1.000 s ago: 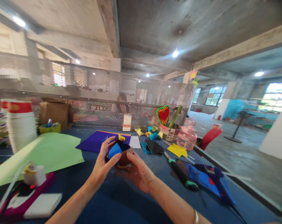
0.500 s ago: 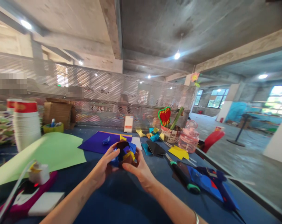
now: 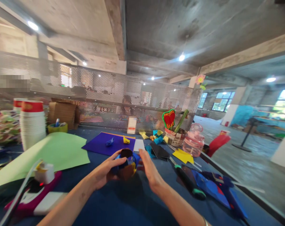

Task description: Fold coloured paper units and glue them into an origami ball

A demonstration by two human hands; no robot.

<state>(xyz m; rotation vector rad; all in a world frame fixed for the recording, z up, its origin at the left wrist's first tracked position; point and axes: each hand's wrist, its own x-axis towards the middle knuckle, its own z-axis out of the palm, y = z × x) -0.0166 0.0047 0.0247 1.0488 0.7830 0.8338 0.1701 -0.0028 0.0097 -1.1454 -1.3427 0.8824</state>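
Note:
A small folded paper piece (image 3: 127, 163) in blue, brown and yellow sits between my two hands above the blue table (image 3: 123, 204). My left hand (image 3: 106, 171) wraps its fingers round the piece's left side. My right hand (image 3: 150, 169) presses against the right side with fingers stretched forward and close together. Part of the paper piece is hidden behind my fingers.
A purple sheet (image 3: 109, 145), a green sheet (image 3: 48, 153) and a stack of white cups (image 3: 32, 125) lie left and behind. Scissors (image 3: 187, 179), coloured scraps, a pink jar (image 3: 193, 142) and a basket with a red heart (image 3: 172, 130) lie right. A mesh screen (image 3: 97, 94) backs the table.
My hands have turned the paper piece and lowered it slightly. My right hand shifted from under the piece to its right side. The view drifted a little right.

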